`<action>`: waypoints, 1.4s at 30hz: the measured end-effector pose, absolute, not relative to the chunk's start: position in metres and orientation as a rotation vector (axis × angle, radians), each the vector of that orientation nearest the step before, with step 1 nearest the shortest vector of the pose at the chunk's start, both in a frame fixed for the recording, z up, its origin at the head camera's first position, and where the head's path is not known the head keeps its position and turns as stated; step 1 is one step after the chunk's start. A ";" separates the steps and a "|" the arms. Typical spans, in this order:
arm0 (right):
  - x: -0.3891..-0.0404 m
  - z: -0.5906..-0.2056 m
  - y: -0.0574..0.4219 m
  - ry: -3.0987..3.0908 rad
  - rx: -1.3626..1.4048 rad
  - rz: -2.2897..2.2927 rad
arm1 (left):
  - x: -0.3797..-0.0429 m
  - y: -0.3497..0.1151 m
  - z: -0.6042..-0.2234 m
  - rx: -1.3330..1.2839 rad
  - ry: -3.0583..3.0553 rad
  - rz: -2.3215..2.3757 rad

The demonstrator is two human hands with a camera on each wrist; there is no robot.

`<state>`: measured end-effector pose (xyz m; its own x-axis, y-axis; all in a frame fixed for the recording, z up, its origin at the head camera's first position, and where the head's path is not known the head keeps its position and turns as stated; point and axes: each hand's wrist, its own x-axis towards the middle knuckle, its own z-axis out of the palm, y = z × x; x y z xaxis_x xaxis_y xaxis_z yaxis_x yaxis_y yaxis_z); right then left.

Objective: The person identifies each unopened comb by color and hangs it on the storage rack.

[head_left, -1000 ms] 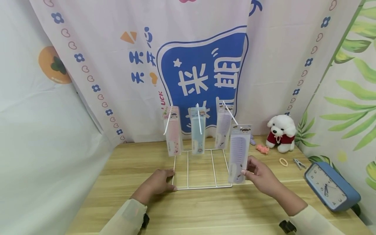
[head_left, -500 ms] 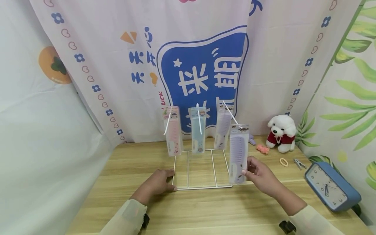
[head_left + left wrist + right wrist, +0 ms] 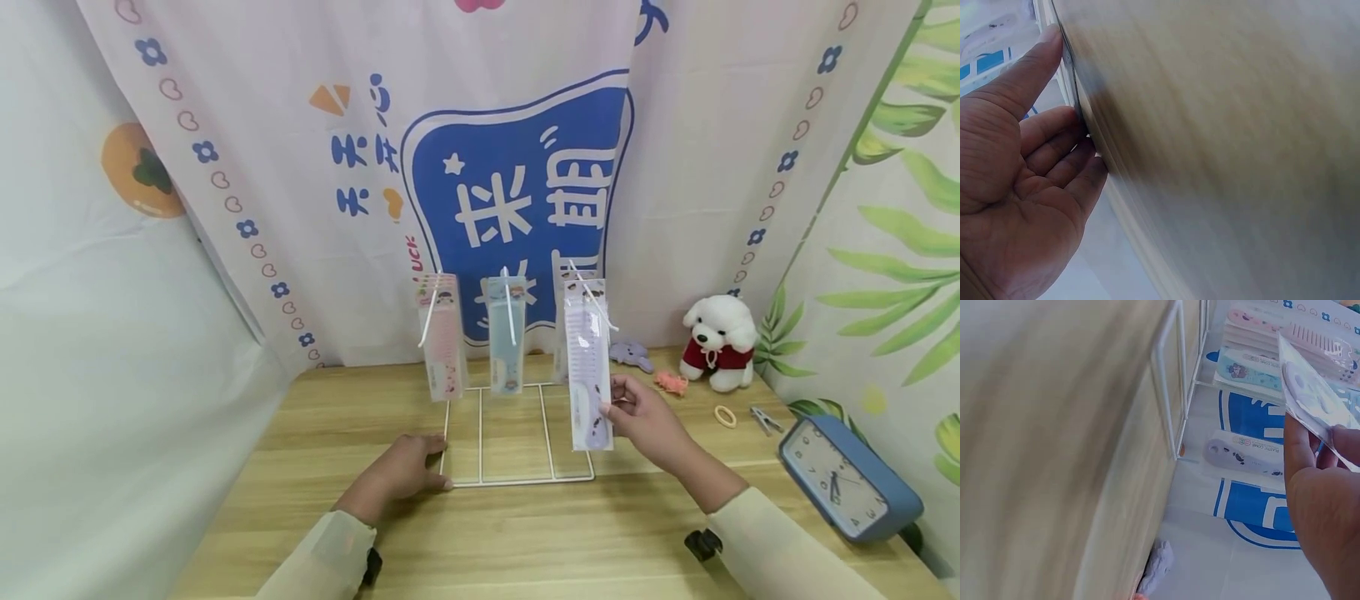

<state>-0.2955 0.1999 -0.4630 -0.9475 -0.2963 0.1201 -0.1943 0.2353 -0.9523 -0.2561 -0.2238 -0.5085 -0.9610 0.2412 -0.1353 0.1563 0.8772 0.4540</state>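
My right hand [image 3: 648,421] pinches the lower right edge of a packaged purple comb [image 3: 587,367], which stands nearly upright. The tip of the rack's right hook shows in front of its header card. Behind it, largely covered in the head view, hangs another purple comb [image 3: 1241,456]. Packaged pink combs [image 3: 444,346] hang from the left hook and a packaged blue comb [image 3: 506,342] from the middle one. My left hand [image 3: 405,467] rests at the front left corner of the white wire rack [image 3: 513,482], thumb and fingertips touching its base.
On the right of the wooden table [image 3: 517,542] lie a purple item [image 3: 632,356], a coral hair claw [image 3: 671,383], a yellow ring [image 3: 725,416] and a metal clip [image 3: 766,420]. A plush dog [image 3: 720,342] and a blue clock [image 3: 847,475] stand there. A printed curtain hangs behind.
My right hand has moved the purple comb up, left and back along the right hook, from the hook's tip towards the comb hanging behind. My left hand stays on the rack.
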 end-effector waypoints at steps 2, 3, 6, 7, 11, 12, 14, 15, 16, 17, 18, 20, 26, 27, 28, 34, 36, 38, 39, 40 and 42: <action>-0.304 -0.462 0.198 2.401 -0.466 -1.834 | -0.256 -0.223 -0.510 0.298 2.859 0.674; -0.307 -0.462 0.197 2.403 -0.465 -1.835 | -0.256 -0.222 -0.510 0.297 2.858 0.677; -0.314 -0.462 0.196 2.432 -0.448 -1.823 | -0.254 -0.219 -0.510 0.295 2.856 0.676; -0.316 -0.463 0.197 2.451 -0.443 -1.808 | -0.254 -0.219 -0.510 0.298 2.854 0.675; -0.325 -0.467 0.195 2.526 -0.418 -1.756 | -0.254 -0.219 -0.508 0.306 2.858 0.671; -0.328 -0.468 0.193 2.541 -0.419 -1.747 | -0.254 -0.219 -0.508 0.302 2.860 0.669; -0.335 -0.470 0.189 2.563 -0.428 -1.739 | -0.254 -0.221 -0.507 0.297 2.864 0.666; -0.340 -0.472 0.187 2.567 -0.426 -1.746 | -0.255 -0.221 -0.507 0.294 2.865 0.665; -0.344 -0.473 0.184 2.571 -0.433 -1.753 | -0.255 -0.222 -0.507 0.293 2.867 0.661; -0.348 -0.474 0.182 2.575 -0.431 -1.756 | -0.256 -0.222 -0.507 0.295 2.867 0.658; -0.352 -0.476 0.180 2.586 -0.431 -1.753 | -0.256 -0.223 -0.508 0.295 2.866 0.656; -0.360 -0.477 0.176 2.610 -0.417 -1.753 | -0.257 -0.223 -0.509 0.300 2.866 0.651; -0.377 -0.480 0.173 2.707 -0.345 -1.719 | -0.257 -0.220 -0.510 0.325 2.861 0.658; -0.379 -0.480 0.173 2.722 -0.336 -1.705 | -0.257 -0.219 -0.510 0.330 2.859 0.663; -0.380 -0.481 0.174 2.732 -0.326 -1.692 | -0.257 -0.219 -0.510 0.335 2.857 0.666; -0.383 -0.482 0.177 2.738 -0.298 -1.659 | -0.258 -0.218 -0.507 0.371 2.862 0.663; -0.383 -0.482 0.178 2.743 -0.301 -1.653 | -0.258 -0.219 -0.507 0.370 2.862 0.666; -0.382 -0.482 0.178 2.745 -0.302 -1.655 | -0.258 -0.220 -0.507 0.360 2.858 0.674; -0.382 -0.483 0.178 2.744 -0.300 -1.657 | -0.258 -0.220 -0.508 0.355 2.856 0.677; -0.382 -0.483 0.179 2.742 -0.296 -1.658 | -0.258 -0.220 -0.508 0.350 2.855 0.676; -0.382 -0.484 0.180 2.744 -0.284 -1.655 | -0.258 -0.220 -0.509 0.333 2.849 0.681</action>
